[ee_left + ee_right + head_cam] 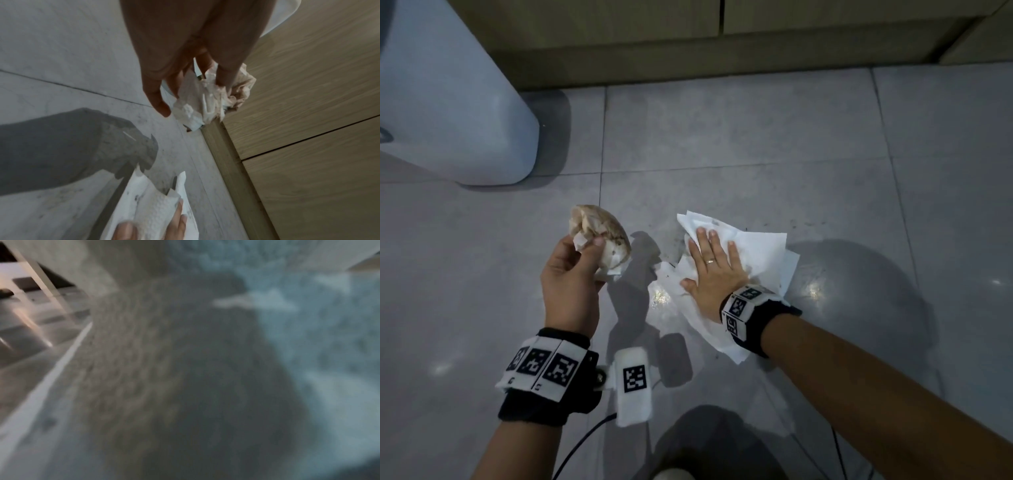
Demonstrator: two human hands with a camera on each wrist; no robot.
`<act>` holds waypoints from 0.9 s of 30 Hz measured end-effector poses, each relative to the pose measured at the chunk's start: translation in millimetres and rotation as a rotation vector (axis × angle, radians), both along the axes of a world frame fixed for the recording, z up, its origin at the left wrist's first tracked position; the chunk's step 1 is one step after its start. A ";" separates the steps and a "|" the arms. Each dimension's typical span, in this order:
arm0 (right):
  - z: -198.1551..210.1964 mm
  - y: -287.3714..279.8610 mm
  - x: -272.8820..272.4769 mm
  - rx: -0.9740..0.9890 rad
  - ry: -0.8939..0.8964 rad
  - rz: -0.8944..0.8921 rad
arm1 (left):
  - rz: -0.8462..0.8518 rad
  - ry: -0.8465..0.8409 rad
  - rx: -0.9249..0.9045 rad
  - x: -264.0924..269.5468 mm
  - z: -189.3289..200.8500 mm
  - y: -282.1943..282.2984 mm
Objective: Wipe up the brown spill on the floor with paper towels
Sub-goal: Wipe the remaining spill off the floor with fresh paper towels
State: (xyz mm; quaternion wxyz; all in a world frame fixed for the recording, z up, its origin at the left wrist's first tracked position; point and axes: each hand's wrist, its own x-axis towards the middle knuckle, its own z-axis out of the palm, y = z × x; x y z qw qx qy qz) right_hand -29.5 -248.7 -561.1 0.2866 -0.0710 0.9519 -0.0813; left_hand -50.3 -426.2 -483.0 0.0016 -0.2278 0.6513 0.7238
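Note:
My left hand [571, 274] is raised off the floor and grips a crumpled, brown-stained wad of paper towel [602, 236], also seen in the left wrist view as the wad [207, 100] under my fingers [158, 97]. My right hand [712, 270] lies flat, fingers straight, pressing white paper towels [760, 253] onto the grey tiled floor [756, 144]. Small dark specks of the spill [671, 246] show on the tile just left of the towels. The white towels [152, 206] appear at the bottom of the left wrist view. The right wrist view is a blurred close-up of towel and floor.
A pale rounded bin or appliance [448, 102] stands at the far left. Wooden cabinet fronts with a plinth [688, 51] run along the back. A white tagged device [635, 383] with a cable hangs near my left wrist.

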 end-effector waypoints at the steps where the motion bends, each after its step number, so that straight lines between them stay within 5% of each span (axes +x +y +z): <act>1: 0.5 0.0 -0.1 -0.065 -0.002 -0.019 | 0.001 -0.011 0.000 -0.3 -2.4 0.0; 3: 2.7 -1.1 1.2 -0.180 -0.008 -0.058 | 0.002 -0.025 0.004 0.1 -3.8 3.9; 7: 5.3 -0.8 -1.1 -0.022 0.017 0.022 | -0.028 -0.009 0.027 -2.0 2.3 15.5; 13: 5.1 -20.8 5.7 -0.066 0.002 0.245 | -0.011 0.023 0.032 -0.4 7.0 9.0; 27: 11.0 -35.3 -5.3 -0.035 -0.042 0.339 | 0.047 -0.047 0.038 2.6 7.4 1.3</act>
